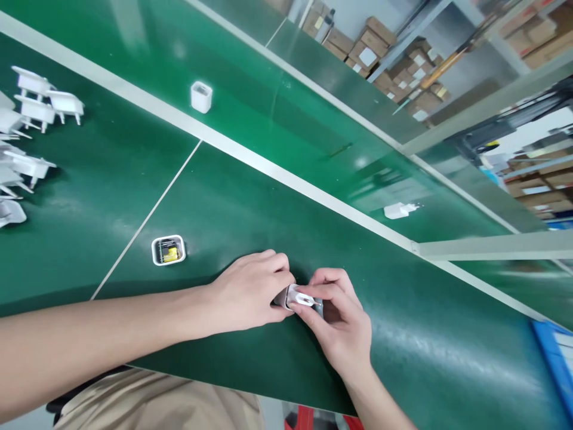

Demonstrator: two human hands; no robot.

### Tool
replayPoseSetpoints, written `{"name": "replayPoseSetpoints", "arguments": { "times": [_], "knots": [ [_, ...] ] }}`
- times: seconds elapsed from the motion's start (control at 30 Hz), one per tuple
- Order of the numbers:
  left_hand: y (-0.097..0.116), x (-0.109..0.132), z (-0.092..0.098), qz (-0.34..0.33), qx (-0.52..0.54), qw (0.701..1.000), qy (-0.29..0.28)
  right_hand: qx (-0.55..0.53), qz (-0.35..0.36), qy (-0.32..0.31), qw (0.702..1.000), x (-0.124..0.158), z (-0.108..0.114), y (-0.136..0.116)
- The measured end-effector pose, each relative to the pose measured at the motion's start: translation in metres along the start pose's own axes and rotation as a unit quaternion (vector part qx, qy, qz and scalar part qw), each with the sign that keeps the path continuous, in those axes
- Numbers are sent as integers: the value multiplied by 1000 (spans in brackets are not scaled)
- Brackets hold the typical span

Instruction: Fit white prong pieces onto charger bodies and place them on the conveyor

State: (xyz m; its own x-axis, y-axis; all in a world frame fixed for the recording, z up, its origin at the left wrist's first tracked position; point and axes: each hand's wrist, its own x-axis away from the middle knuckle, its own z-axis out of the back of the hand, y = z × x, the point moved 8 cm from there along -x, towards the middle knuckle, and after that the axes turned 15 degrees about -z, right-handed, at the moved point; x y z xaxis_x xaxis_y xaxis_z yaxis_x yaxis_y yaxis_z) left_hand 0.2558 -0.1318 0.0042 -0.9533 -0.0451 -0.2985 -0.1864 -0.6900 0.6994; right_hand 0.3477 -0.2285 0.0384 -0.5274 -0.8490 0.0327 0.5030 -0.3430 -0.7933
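Observation:
Low in the middle of the head view, my left hand (253,291) is closed around a white charger housing (282,297). My right hand (344,316) pinches a white plug cover with metal pins (302,297) between thumb and forefinger. The cover meets the housing's end; whether it is fully seated cannot be made out. A small grey, clear-looking piece (319,307) shows under the right fingers. To the left stands an open white housing (168,250) with a circuit board and a yellow part inside.
Several white plug covers (38,110) lie at the far left. Past the pale rail (268,165), a green belt-like strip carries a white housing (201,97) and a white plug charger (400,210). A blue tray (548,352) sits at right; boxes (369,45) fill shelves behind.

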Motion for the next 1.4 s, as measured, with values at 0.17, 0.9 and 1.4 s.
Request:
{"name": "replayPoseSetpoints", "arguments": {
  "times": [0.17, 0.9, 1.4],
  "knots": [
    [0, -1, -1, 1, -5, 1000, -17, -63, -34, 8, 997, 4, -6, 5],
    [1, 1, -1, -16, -15, 1000, -4, -36, -64, -10, 997, 7, -4, 11],
    [1, 1, -2, -6, -4, 1000, -4, -26, -50, -35, 998, 5, -9, 11]
  ]
}}
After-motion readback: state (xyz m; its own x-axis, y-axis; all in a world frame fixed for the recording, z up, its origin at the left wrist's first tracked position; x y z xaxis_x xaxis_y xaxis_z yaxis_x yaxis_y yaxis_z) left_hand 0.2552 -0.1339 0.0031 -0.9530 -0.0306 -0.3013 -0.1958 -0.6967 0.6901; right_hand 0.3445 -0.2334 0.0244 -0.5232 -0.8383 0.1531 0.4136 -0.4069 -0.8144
